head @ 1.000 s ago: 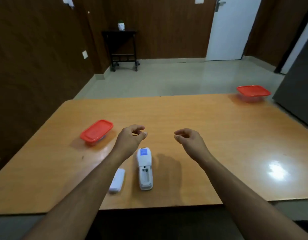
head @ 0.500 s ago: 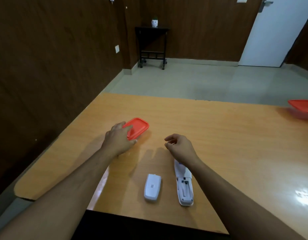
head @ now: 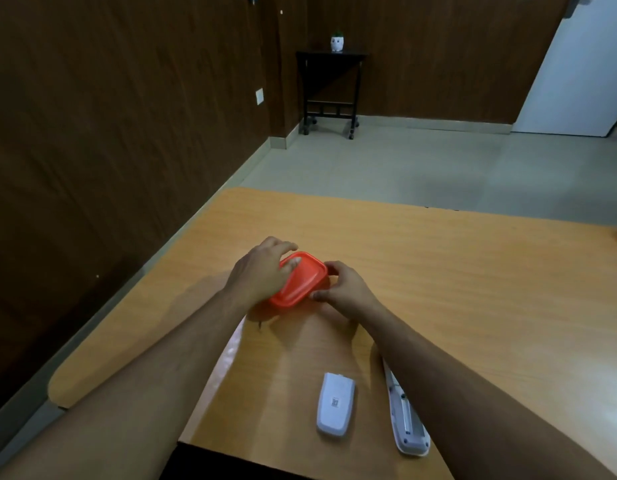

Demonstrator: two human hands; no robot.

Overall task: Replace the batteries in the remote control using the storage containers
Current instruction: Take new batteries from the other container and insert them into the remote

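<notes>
1. A wooden table (head: 438, 271) fills the lower half of the head view, its top orange-brown with a glossy patch near the bottom right.
2. A small red container (head: 301, 284) with its lid on sits on the table near the middle of the view, slightly tilted.
3. The left hand (head: 258, 275) wraps over the container from its 9 o'clock side, fingers curled across the far edge and thumb lying on the lid.
4. The right hand (head: 348, 289) grips the container from its 3 o'clock side, fingers curled at the lid's rim and thumb at the near corner.
5. Both hands are together, clamped on the same container, one on each side of it.
6. The remote control (head: 409, 424) lies on the table at about 5 o'clock from the container, near the table's front edge. It is white and lies back-up with its battery bay open. The right forearm crosses over its far end.
7. The white battery cover (head: 335, 405) lies flat just beside the remote, at its 9 o'clock side, apart from it, with a small dark label on it.
8. At 12 o'clock, well beyond the table, a dark side table (head: 329, 88) on wheels stands against a brown panelled wall, with a small white pot (head: 338, 41) on top.
9. A white door (head: 584, 71) stands at about 2 o'clock, beyond a pale grey floor.
</notes>
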